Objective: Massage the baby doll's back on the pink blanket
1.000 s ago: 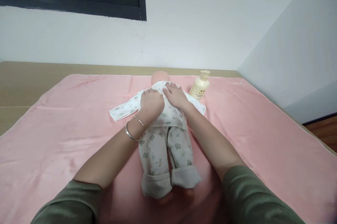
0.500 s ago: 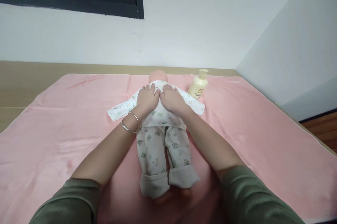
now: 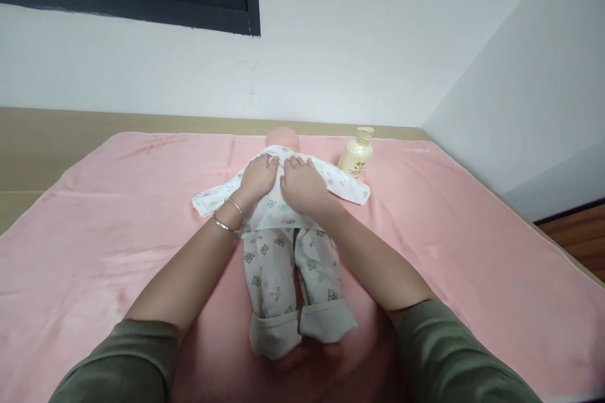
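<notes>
A baby doll lies stretched out in the middle, its bare round head away from me and its face not visible. It wears a white patterned top with both sleeves spread sideways, and matching trousers with turned-up cuffs. My left hand rests flat on the left of the doll's upper body, a silver bangle at the wrist. Beside it, my right hand lies flat on the right half of the top, fingers pointing toward the head. Neither hand grasps anything.
A pale yellow pump bottle stands just beyond the doll's right-hand sleeve. Pink cloth covers the surface beneath. Behind are a white wall and a dark window frame; another wall rises at the right.
Both hands have slid slightly toward me and to the left over the doll's top. The doll's head and legs show a slight leftward shift. The bottle stays in place.
</notes>
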Demonstrator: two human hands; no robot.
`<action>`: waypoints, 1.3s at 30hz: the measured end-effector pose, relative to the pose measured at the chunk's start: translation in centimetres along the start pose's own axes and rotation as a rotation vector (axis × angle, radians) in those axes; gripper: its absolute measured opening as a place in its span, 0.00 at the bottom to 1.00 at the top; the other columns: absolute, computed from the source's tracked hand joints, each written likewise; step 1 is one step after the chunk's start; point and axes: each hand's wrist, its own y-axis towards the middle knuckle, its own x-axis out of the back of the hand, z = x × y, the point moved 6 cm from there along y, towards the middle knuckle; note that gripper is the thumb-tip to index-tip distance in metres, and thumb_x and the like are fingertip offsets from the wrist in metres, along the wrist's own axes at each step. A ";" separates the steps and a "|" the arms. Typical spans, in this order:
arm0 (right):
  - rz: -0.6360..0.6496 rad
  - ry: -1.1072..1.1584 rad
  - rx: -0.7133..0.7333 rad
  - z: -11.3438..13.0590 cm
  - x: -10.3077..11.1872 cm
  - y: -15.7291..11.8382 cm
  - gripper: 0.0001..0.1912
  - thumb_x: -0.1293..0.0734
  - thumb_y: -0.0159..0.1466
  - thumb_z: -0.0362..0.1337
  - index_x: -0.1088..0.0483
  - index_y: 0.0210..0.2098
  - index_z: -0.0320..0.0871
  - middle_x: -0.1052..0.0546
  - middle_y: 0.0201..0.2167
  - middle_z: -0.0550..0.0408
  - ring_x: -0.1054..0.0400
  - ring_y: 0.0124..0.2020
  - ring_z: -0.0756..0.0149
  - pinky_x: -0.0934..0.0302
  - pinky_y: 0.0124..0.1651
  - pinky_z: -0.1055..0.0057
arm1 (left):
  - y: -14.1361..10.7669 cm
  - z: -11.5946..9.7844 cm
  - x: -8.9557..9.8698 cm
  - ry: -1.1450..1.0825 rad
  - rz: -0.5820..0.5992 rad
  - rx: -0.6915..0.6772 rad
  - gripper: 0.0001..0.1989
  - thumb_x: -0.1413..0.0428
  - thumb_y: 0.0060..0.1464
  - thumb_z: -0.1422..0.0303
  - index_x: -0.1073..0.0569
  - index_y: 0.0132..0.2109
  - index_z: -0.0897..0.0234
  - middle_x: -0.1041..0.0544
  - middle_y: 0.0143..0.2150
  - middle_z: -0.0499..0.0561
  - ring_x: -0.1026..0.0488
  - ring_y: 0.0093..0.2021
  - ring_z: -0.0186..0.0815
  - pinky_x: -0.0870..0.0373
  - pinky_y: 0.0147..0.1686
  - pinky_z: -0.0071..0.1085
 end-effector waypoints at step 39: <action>-0.074 0.280 -0.172 -5.9 -1.9 3.5 0.35 0.51 0.74 0.52 0.36 0.67 0.34 0.36 0.72 0.39 0.46 0.74 0.50 0.60 0.76 0.51 | -0.5 -0.2 -0.9 0.065 -0.148 -0.082 0.28 0.63 0.68 0.60 0.27 0.62 0.66 0.23 0.61 0.61 0.29 0.63 0.50 0.37 0.65 0.47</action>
